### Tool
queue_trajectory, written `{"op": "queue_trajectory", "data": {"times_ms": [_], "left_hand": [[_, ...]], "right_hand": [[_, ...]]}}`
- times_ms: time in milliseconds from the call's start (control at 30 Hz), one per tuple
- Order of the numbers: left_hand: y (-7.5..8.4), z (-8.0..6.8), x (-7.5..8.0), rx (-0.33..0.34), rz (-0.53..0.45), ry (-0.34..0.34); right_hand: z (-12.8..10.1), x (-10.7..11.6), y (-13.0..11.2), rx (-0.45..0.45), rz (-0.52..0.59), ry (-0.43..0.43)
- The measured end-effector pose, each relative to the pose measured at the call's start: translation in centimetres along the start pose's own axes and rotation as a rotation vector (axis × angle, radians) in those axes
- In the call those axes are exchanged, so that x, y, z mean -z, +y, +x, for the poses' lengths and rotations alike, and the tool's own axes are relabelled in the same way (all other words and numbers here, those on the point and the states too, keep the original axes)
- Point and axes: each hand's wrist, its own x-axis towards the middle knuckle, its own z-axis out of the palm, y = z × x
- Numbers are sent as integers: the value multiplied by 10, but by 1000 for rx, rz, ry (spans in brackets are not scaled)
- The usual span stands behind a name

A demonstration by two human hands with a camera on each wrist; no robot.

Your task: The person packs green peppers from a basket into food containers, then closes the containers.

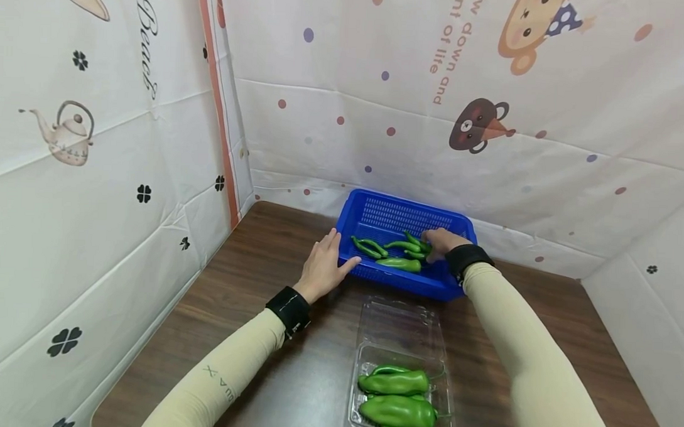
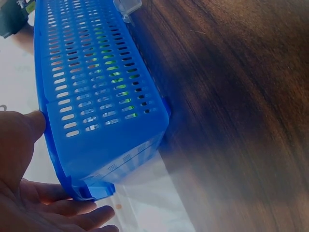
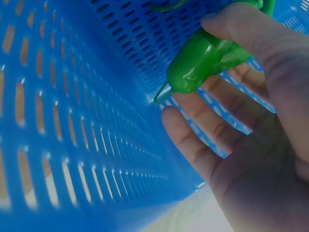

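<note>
A blue slotted basket [image 1: 397, 281] stands at the back of the wooden table [image 1: 248, 298] with several green peppers [image 1: 399, 263] in it. My left hand [image 1: 323, 266] rests open against the basket's left front corner; in the left wrist view its thumb [image 2: 34, 123] touches the basket wall [image 2: 96, 72]. My right hand [image 1: 440, 241] reaches inside the basket at its right side. There it pinches a green pepper [image 3: 198, 60] between the thumb [image 3: 241, 24] and the fingers, close to the basket floor [image 3: 72, 121].
A clear plastic clamshell box [image 1: 397, 331] lies open near the front edge, with large green peppers [image 1: 395, 382] in its tray. Printed cloth walls [image 1: 93, 198] close in the table on the left, back and right.
</note>
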Motion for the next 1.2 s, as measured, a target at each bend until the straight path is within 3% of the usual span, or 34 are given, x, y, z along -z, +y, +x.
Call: {"op": "queue_trajectory", "data": {"times_ms": [200,767,1033,1200], "left_hand": [[0,0,0,-8,-7,2],[0,0,-1,-5,10,6],[-1,-1,-2,1,9,7],[-1,0,-2,-1,6,8]], "right_hand": [[-9,8,-5,-23,-21,23],[-28,23,-12,14,-15,50],[-33,28,-12,51,49,60],[-35,32,-9,87,130,115]]}}
